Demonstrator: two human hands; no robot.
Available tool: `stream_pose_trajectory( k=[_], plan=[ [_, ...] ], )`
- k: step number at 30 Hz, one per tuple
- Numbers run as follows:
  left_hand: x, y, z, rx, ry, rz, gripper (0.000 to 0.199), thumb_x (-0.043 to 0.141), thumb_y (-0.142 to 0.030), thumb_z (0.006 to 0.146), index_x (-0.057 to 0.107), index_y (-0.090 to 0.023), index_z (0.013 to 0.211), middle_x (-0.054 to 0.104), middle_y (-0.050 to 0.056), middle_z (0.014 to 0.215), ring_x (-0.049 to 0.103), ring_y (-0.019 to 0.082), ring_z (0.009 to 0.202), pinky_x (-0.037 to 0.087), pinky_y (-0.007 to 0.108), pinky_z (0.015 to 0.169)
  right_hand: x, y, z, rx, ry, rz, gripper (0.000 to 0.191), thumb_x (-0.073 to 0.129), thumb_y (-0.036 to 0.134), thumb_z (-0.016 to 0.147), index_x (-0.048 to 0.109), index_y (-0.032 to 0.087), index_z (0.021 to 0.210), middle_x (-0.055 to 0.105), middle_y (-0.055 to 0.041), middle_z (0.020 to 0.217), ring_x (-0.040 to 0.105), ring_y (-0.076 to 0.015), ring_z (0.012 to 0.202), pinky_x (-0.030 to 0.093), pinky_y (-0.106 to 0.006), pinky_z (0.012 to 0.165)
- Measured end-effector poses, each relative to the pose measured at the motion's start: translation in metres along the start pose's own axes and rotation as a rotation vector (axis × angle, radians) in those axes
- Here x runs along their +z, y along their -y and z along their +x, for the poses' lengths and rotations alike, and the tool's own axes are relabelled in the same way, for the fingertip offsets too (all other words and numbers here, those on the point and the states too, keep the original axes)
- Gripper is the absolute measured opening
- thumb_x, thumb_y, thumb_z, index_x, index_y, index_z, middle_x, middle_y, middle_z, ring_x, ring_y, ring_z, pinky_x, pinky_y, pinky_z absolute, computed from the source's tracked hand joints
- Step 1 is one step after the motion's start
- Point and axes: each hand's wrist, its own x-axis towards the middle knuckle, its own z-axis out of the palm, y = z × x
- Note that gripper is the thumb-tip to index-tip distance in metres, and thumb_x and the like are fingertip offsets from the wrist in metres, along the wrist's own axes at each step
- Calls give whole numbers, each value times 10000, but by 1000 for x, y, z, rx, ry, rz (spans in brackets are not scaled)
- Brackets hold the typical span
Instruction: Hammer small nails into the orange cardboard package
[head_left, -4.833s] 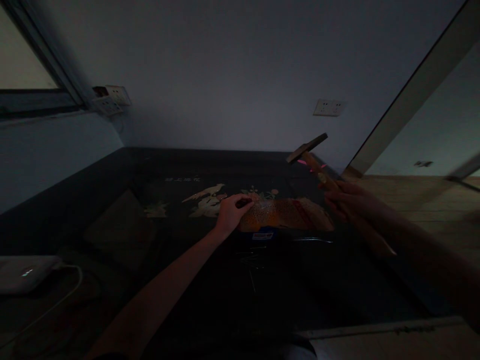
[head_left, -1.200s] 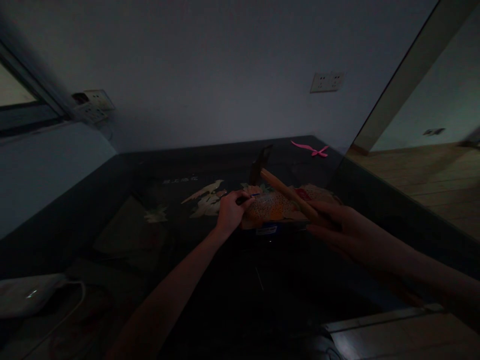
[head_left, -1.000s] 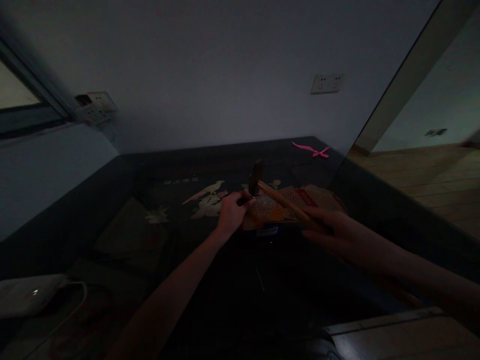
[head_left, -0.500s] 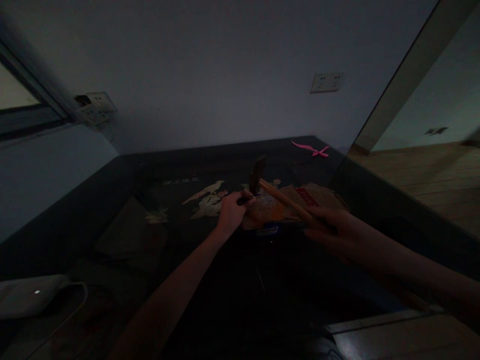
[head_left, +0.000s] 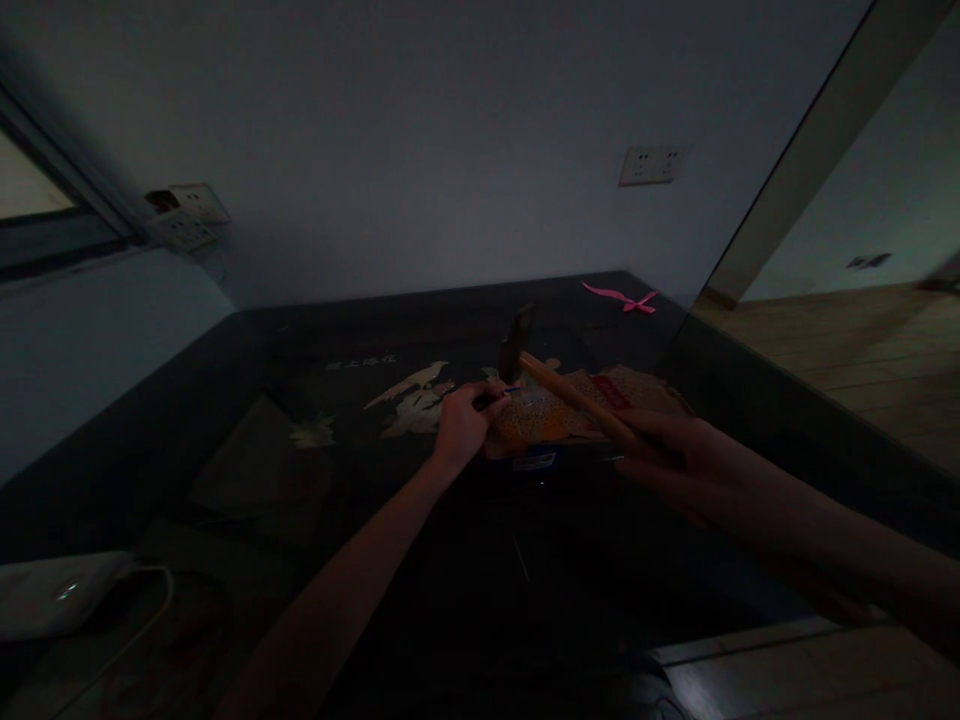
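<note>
Dk tbl [head_left: 360, 326] under hammer [head_left: 574, 395], pale wall [head_left: 420, 150] bhnd.

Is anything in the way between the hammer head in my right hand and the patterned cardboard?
The left hand is close: its fingers sit at the left end of the patterned cardboard, beside the hammer head, and a small bluish thing shows at their tips. Nothing else visible stands between; whether the head touches it is unclear.
</note>
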Motion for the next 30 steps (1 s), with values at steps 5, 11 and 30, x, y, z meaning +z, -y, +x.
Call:
stream_pose_trajectory(
  k=[5,11,30],
  plan=[
    [-1,0,1,-3,19,24,42,683,-183,723,682,-161,759,704,42,803,643,175,742,494,292,709,5,-5,1,27,4,-6,270,510,305,801,631,157,992,635,-47,769,563,-154,588,426,-247,474],
    [-3,-1,1,-8,39,49,26,675,-183,721,672,-160,731,694,30,755,634,173,731,487,295,703,3,-6,2,-6,-16,0,254,511,310,795,630,168,970,612,-22,717,535,-143,562,420,-238,465],
    [0,-1,3,-19,60,-33,15,680,-164,720,668,-156,720,696,39,757,645,173,704,494,281,673,6,-9,2,-15,7,-93,228,491,295,808,613,164,948,576,-17,685,513,-142,559,399,-243,478]
  ],
)
